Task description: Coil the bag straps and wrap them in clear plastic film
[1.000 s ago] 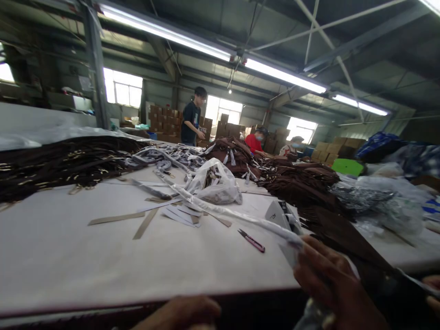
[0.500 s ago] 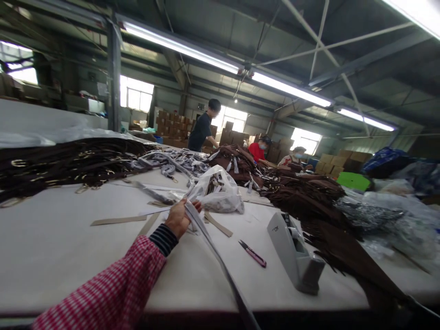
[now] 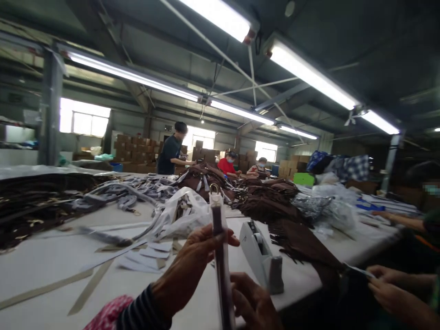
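Upright in front of me stands a dark brown strap (image 3: 217, 220) in a pale clear wrapping, with a metal clasp (image 3: 214, 188) at its top end. My left hand (image 3: 195, 256) is closed around its upper part, thumb across the front. Lower down, my right hand (image 3: 254, 300) has curled fingers against the strap's right side; its fingertips are partly hidden. Behind my hands on the table (image 3: 41, 275) lie white strips (image 3: 146, 256), beige strips (image 3: 84, 286) and a white plastic bag (image 3: 187, 211) with strips in it. A grey tape dispenser (image 3: 263, 259) stands right of the strap.
Dark straps (image 3: 41, 206) pile up at left, grey-wrapped straps (image 3: 130, 190) beyond the bag. Brown fringed pieces (image 3: 268, 197) heap at centre right. At the right, a co-worker's hands (image 3: 392, 286) hold a pale strip. Several people work farther back.
My left hand has come nearer and now holds a strap upright, its clasp on top. My right hand has come into view beside it. The view has turned right, bringing a co-worker's hands into sight.
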`<state>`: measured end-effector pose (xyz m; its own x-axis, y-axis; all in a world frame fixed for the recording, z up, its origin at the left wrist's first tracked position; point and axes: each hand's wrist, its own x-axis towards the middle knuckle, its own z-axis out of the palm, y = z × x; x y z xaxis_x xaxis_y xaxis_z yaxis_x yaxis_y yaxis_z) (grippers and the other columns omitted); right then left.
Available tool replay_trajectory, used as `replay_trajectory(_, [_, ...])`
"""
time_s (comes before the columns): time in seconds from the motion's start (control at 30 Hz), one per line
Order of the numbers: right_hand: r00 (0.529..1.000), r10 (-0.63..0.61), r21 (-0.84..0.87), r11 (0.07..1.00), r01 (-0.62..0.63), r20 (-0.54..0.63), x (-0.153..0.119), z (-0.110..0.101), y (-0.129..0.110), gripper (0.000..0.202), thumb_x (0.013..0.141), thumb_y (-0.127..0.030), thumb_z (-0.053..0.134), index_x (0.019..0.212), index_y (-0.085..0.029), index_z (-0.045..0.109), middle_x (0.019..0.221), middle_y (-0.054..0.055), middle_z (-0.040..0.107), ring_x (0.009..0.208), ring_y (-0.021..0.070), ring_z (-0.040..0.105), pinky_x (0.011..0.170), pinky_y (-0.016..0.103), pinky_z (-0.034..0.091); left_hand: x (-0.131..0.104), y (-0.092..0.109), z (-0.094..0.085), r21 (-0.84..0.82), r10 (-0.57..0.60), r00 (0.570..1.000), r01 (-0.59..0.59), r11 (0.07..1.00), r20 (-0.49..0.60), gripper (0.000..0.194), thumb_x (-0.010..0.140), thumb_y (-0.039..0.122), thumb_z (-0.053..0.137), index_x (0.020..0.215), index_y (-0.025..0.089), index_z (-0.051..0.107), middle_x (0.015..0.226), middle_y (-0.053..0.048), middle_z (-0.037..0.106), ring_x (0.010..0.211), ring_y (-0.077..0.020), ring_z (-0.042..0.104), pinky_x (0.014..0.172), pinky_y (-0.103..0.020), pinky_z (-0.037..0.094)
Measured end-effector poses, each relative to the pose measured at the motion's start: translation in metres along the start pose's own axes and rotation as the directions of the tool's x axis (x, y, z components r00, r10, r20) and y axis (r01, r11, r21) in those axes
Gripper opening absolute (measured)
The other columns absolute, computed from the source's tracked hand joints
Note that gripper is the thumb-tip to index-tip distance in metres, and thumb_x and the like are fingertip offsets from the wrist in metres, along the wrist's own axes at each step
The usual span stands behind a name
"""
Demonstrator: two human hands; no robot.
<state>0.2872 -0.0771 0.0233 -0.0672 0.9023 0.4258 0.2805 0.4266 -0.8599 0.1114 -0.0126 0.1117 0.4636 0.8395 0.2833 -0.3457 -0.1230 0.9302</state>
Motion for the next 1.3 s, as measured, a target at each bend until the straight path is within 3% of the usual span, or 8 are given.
replay_trajectory(0.1, [0.994,-0.096,0.137,0.985,0.103,-0.058,0.021,0.003,-0.028,0.058,0.091,-0.074,0.055,0.091,-0.018,0.073,0.076,0.003,0.062,0.072,0.0195,0.055,0.065,0.029,0.043,0.002,0.016,0.014,0.076,-0.049,0.993,0.041,0.996,0.108,0.029,0.093,0.045,0.072,0.106,0.019,0.076,0.111,-0.011,0.078,0.106,-0.0281,0.065,0.092,-0.039,0.045])
replay_trajectory(0.27, [0.99,0.084,0.344,0.938,-0.04,-0.115,0.018,-0.011,-0.04,0.052,0.08,-0.062,0.079,0.067,-0.016,0.059,0.063,-0.003,0.043,0.062,0.0121,0.037,0.057,0.025,0.028,0.012,0.045,0.022,0.123,0.009,0.988,-0.028,0.992,0.156,0.036,0.096,0.05,0.066,0.11,0.017,0.073,0.102,-0.013,0.08,0.099,-0.028,0.071,0.088,-0.038,0.05])
replay_trajectory(0.53, [0.953,0.017,0.337,0.937,0.09,-0.304,0.022,-0.016,-0.044,0.05,0.083,-0.063,0.077,0.07,-0.015,0.073,0.058,0.003,0.063,0.054,0.0144,0.054,0.053,0.025,0.038,0.036,0.086,0.037,0.176,0.148,0.964,-0.189,0.966,0.22,0.036,0.089,0.048,0.074,0.092,0.013,0.076,0.089,-0.013,0.079,0.085,-0.0269,0.074,0.077,-0.034,0.056])
replay_trajectory(0.7, [0.907,-0.031,0.426,0.875,0.228,-0.421,0.056,-0.023,-0.083,0.045,0.082,-0.06,0.08,0.079,-0.015,0.079,0.073,0.007,0.075,0.059,0.0173,0.066,0.057,0.026,0.05,0.052,0.094,0.058,0.232,0.256,0.932,-0.316,0.92,0.256,0.035,0.094,0.046,0.067,0.088,0.014,0.077,0.089,-0.011,0.078,0.081,-0.0223,0.07,0.078,-0.031,0.053])
replay_trajectory(0.87, [0.863,-0.143,0.442,0.811,0.383,-0.484,0.082,-0.039,-0.124,0.034,0.083,-0.051,0.081,0.08,-0.017,0.077,0.071,0.002,0.071,0.06,0.0154,0.061,0.057,0.027,0.052,0.059,0.111,0.078,0.177,0.291,0.914,-0.348,0.92,0.282,0.036,0.087,0.05,0.075,0.086,0.014,0.078,0.078,-0.008,0.074,0.069,-0.0203,0.065,0.069,-0.031,0.053])
replay_trajectory(0.97, [0.871,-0.184,0.397,0.834,0.384,-0.456,0.085,-0.041,-0.134,0.039,0.084,-0.055,0.078,0.082,-0.016,0.075,0.073,0.003,0.07,0.053,0.0133,0.06,0.05,0.025,0.049,0.061,0.119,0.083,0.166,0.314,0.909,-0.367,0.916,0.275,0.033,0.084,0.047,0.079,0.081,0.014,0.078,0.073,-0.005,0.072,0.061,-0.017,0.061,0.061,-0.028,0.051])
replay_trajectory(1.1, [0.922,-0.169,0.368,0.88,0.301,-0.349,0.084,-0.042,-0.135,0.045,0.086,-0.059,0.075,0.089,-0.014,0.071,0.055,-0.003,0.059,0.037,0.0059,0.04,0.037,0.019,0.025,0.063,0.123,0.084,0.182,0.311,0.911,-0.366,0.913,0.271,0.032,0.086,0.044,0.079,0.075,0.013,0.077,0.069,-0.004,0.069,0.06,-0.0153,0.061,0.058,-0.024,0.049])
replay_trajectory(1.3, [0.934,-0.229,0.23,0.928,0.294,-0.273,0.089,-0.062,-0.136,0.042,0.086,-0.056,0.073,0.078,-0.016,0.066,0.043,-0.01,0.039,0.038,0.0052,0.022,0.039,0.021,0.016,0.055,0.151,0.07,0.06,0.416,0.9,-0.426,0.903,0.134,0.022,0.086,0.033,0.08,0.08,0.013,0.078,0.087,-0.01,0.077,0.083,-0.0233,0.073,0.074,-0.03,0.059])
